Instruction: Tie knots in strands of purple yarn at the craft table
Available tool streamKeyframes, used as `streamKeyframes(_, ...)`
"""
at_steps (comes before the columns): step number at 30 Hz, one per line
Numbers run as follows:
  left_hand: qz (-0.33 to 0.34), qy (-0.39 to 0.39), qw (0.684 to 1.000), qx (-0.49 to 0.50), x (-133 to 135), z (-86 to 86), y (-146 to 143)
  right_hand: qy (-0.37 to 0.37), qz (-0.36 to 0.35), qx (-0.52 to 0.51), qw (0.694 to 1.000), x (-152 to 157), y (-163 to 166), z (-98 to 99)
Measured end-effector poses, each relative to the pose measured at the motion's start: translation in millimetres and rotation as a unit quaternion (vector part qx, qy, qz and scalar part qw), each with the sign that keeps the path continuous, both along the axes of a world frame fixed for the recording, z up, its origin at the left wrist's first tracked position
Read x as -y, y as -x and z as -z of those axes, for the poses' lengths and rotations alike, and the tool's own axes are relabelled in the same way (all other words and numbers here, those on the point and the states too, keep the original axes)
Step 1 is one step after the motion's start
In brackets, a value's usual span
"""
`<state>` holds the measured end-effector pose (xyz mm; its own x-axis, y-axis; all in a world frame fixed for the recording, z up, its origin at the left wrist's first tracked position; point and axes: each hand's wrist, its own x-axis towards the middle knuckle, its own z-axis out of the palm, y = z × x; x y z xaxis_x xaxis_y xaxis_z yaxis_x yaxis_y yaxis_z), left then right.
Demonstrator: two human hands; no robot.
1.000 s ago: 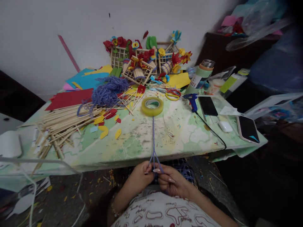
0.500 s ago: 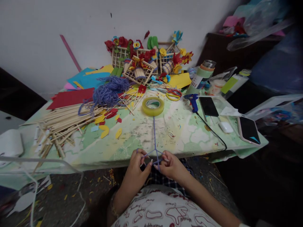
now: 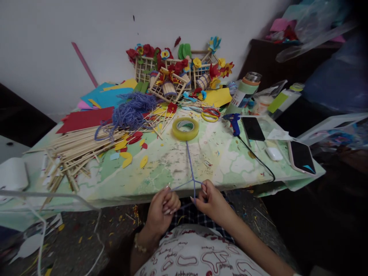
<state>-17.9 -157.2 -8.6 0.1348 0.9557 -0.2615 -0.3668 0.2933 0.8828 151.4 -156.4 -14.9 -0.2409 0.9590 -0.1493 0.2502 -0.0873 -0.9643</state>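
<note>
A braid of purple yarn (image 3: 189,161) runs from under a roll of clear yellowish tape (image 3: 185,129) toward me and splits into separate strands near the table's front edge. My left hand (image 3: 164,203) is closed round one strand, pulled out to the left. My right hand (image 3: 208,197) pinches other strands, one drawn to the right and one hanging down by the thumb. Between the hands, a lower length of yarn passes below the table edge. The tape roll lies flat over the braid's far end.
Bamboo sticks (image 3: 77,147) and a purple yarn bundle (image 3: 133,109) lie at left. A blue glue gun (image 3: 235,124), phones and a bottle (image 3: 244,92) are at right. Scissors (image 3: 211,115) lie behind the tape. Stick crafts with paper flowers (image 3: 169,82) stand at the back.
My left hand has moved left and down, away from the right, stretching its strand. My right hand has shifted slightly right. The split point of the braid has moved slightly right.
</note>
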Motion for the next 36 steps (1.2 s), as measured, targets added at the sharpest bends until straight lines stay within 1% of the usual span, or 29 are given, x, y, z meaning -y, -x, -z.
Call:
streamKeyframes(1,0.027,0.066,0.993,0.093,-0.5,4.0,0.6,-0.003,0.005,0.002,1.0,0.0,0.4,0.7)
streamKeyframes(2,0.057,0.12,0.977,0.169,-0.6,8.2,2.0,-0.006,0.01,0.004,1.0,0.0,0.8,1.6)
streamKeyframes(4,0.137,0.197,0.933,0.268,0.8,17.1,6.1,-0.016,0.021,0.003,1.0,0.2,1.0,4.1)
streamKeyframes(5,0.183,0.227,0.91,0.295,2.5,21.6,8.3,-0.02,0.024,0.001,0.999,0.5,1.0,5.4)
streamKeyframes(7,0.266,0.27,0.873,0.306,7.4,30.5,11.6,-0.025,0.025,-0.004,0.999,1.1,0.7,7.8)
streamKeyframes(8,0.296,0.28,0.864,0.294,10.2,34.5,12.4,-0.025,0.024,-0.004,0.999,1.5,0.5,8.6)
streamKeyframes(9,0.313,0.28,0.864,0.277,12.9,38.0,12.5,-0.025,0.021,-0.003,0.999,1.9,0.3,9.0)
streamKeyframes(11,0.316,0.258,0.882,0.236,16.7,41.9,11.0,-0.021,0.015,-0.004,1.0,2.7,-0.1,8.9)
streamKeyframes(13,0.308,0.23,0.904,0.189,17.3,40.9,8.0,-0.018,0.01,-0.001,1.0,3.4,-0.7,7.8)
streamKeyframes(18,0.253,0.158,0.948,0.111,9.6,22.5,-0.5,-0.031,0.009,0.035,0.999,4.6,-0.6,5.0)
streamKeyframes(21,0.234,0.128,0.958,0.108,6.0,14.7,-6.1,-0.038,0.011,0.043,0.998,4.8,2.8,5.8)
streamKeyframes(23,0.231,0.121,0.958,0.122,5.0,14.6,-11.3,-0.035,0.011,0.041,0.998,4.2,4.9,6.7)
streamKeyframes(25,0.22,0.121,0.961,0.115,4.5,17.0,-17.4,-0.026,0.001,0.035,0.999,3.2,4.1,6.5)
streamKeyframes(27,0.194,0.112,0.973,0.059,3.9,19.1,-23.1,-0.018,-0.019,0.044,0.999,2.5,-1.4,4.0)
streamKeyframes(29,0.158,0.076,0.984,-0.035,3.3,18.9,-26.8,-0.031,-0.037,0.09,0.995,2.8,-11.4,-1.2)
streamKeyframes(31,0.133,0.022,0.983,-0.128,3.2,16.3,-27.0,-0.062,-0.048,0.145,0.986,4.4,-23.4,-8.4)
streamKeyframes(33,0.14,-0.017,0.967,-0.211,4.3,13.4,-23.8,-0.103,-0.036,0.174,0.979,7.0,-33.6,-15.3)
streamKeyframes(34,0.15,-0.028,0.955,-0.252,5.3,12.3,-21.3,-0.125,-0.019,0.176,0.976,8.4,-37.1,-18.0)
streamKeyframes(36,0.169,-0.047,0.925,-0.336,7.7,11.5,-15.9,-0.17,0.04,0.167,0.97,11.6,-39.7,-21.6)
